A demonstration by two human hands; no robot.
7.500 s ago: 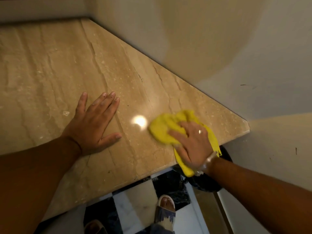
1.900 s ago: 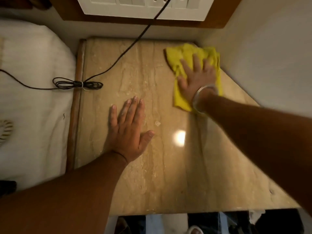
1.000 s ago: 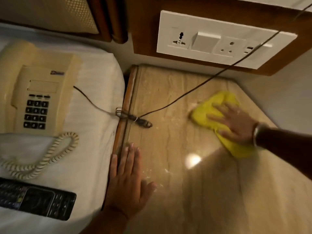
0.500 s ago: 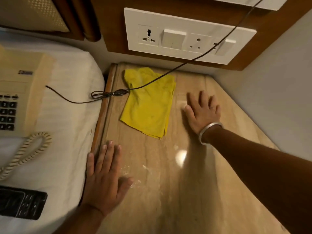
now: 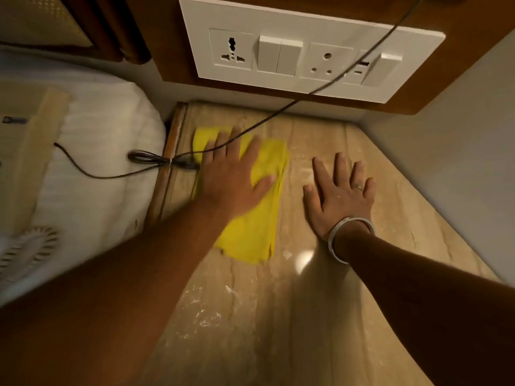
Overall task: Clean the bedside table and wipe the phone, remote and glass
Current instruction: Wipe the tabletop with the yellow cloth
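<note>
Bedside table (image 5: 320, 302) half wiped — left hand (image 5: 232, 185), fingers spread flat, presses yellow cloth (image 5: 252, 227); right hand (image 5: 340, 196) flat, empty — cord (image 5: 250, 129) may snag.

Switch panel (image 5: 312, 54); black cord (image 5: 278, 112); mattress (image 5: 106, 162)

One yellow folded cloth (image 5: 250, 218), one thin black cable (image 5: 278, 112), one white wall switch plate (image 5: 306, 51), one silver bangle (image 5: 348, 232), two bare hands on one beige marble bench (image 5: 306, 316).
</note>
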